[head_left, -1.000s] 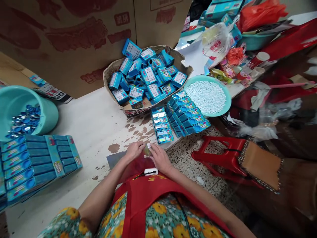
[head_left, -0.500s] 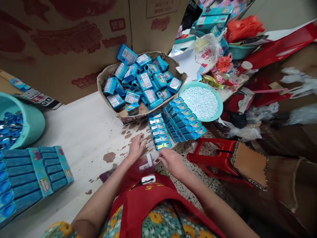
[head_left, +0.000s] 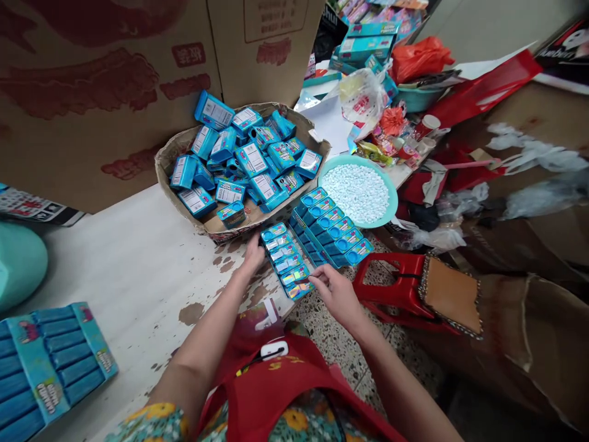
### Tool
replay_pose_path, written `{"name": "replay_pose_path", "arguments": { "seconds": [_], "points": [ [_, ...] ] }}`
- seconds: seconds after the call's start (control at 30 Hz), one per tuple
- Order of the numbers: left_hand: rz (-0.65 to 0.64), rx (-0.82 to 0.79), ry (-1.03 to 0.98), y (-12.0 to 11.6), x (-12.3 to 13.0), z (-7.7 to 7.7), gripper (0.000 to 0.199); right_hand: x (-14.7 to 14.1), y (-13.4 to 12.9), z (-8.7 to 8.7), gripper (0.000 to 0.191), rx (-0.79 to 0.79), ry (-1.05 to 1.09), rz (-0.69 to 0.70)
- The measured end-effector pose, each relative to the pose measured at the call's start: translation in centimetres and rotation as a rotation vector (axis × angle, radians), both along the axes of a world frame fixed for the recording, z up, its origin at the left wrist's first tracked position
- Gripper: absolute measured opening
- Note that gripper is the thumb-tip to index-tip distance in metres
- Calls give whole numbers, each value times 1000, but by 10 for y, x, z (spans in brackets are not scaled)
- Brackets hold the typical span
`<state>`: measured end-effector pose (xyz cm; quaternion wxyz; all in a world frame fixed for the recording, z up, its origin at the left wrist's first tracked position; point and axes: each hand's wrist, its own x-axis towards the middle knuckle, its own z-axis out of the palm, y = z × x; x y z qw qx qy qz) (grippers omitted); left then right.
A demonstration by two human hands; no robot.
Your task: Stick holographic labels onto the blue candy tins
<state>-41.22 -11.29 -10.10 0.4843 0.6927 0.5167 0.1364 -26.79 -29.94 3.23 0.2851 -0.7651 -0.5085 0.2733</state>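
A small tray of upright blue candy boxes [head_left: 282, 252] stands at the table's front edge. Shiny silver strips show on most of their tops; the farthest has a round blue lid. My left hand [head_left: 253, 255] is closed against the tray's far left side, its fingertips partly hidden. At the near right side, my right hand [head_left: 335, 293] has thumb and forefinger pinched together, touching the edge of a box top; whatever is between them is too small to name. Right beside it sits a second tray of blue boxes [head_left: 334, 224] with round lids.
Behind lies a cut cardboard carton [head_left: 209, 236] heaped with blue boxes. A turquoise basin [head_left: 391, 196] holds pale blue candies. At the left are a turquoise bucket [head_left: 21, 264] and packed blue boxes [head_left: 59, 362]. A red stool [head_left: 396, 276] stands on the right.
My left hand has moved forward to the tray's far left side. My right hand has moved slightly forward along the box tops. The view has shifted right.
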Motion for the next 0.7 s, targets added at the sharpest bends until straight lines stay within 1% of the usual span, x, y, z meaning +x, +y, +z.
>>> {"name": "replay_pose_path", "arguments": {
  "seconds": [0.07,0.13,0.17,0.2,0.23,0.3,0.33,0.37,0.4,0.47,0.57,0.63,0.7],
  "points": [
    [56,84,14,-14,-15,16,49,3,6,5,12,12,35,-15],
    [153,188,-32,-32,-27,40,39,5,12,11,11,22,48,-2],
    [186,214,-82,-43,-31,53,36,5,15,13,10,24,49,13],
    [176,207,-147,-52,-34,66,36,5,18,15,10,24,49,31],
    [118,170,-211,-61,-35,77,38,5,20,17,10,23,50,49],
    [-85,33,-296,-74,-33,91,41,3,25,18,10,20,52,75],
    [-172,-45,-306,-77,-30,94,38,1,27,17,10,18,49,79],
    [-220,-118,-302,-78,-28,94,32,-1,30,15,10,14,38,74],
    [-225,-177,-293,-77,-27,92,27,-3,34,12,9,7,22,59],
    [-157,-242,-279,-67,-26,86,26,-7,46,3,9,-5,-25,10],
    [-63,-237,-271,-44,-30,79,25,-11,72,-12,9,17,-106,-55],
    [-36,-213,-248,-28,-34,80,26,-12,92,-20,9,17,-118,-53],
    [-38,-199,-203,-16,-38,83,26,-11,110,-23,9,-9,-94,-17]
  ]
}}
